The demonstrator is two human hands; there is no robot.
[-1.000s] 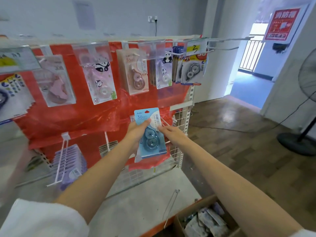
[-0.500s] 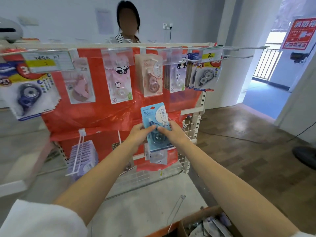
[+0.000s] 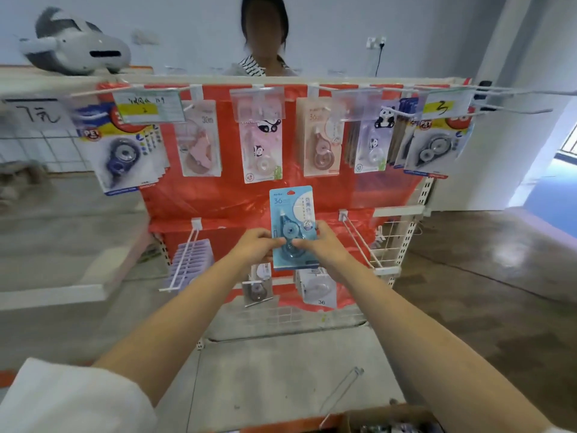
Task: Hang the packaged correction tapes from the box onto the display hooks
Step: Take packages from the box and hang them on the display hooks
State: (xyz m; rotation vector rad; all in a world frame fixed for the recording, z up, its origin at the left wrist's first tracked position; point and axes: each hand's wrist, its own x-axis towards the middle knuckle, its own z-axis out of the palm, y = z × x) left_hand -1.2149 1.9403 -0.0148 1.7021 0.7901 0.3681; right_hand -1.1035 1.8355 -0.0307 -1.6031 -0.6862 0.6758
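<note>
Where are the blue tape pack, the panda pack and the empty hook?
blue tape pack (image 3: 292, 207): head view, upper card.
pink panda pack (image 3: 261, 151): head view, card middle.
empty hook (image 3: 362, 242): head view, wire arm midway.

Two hands (image 3: 256, 249) (image 3: 324, 250), one blue pack (image 3: 293, 228), one box (image 3: 390, 421), one bystander (image 3: 263, 39).

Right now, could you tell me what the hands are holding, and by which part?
Both hands, left and right, pinch one blue correction tape pack by its lower side edges.
</note>
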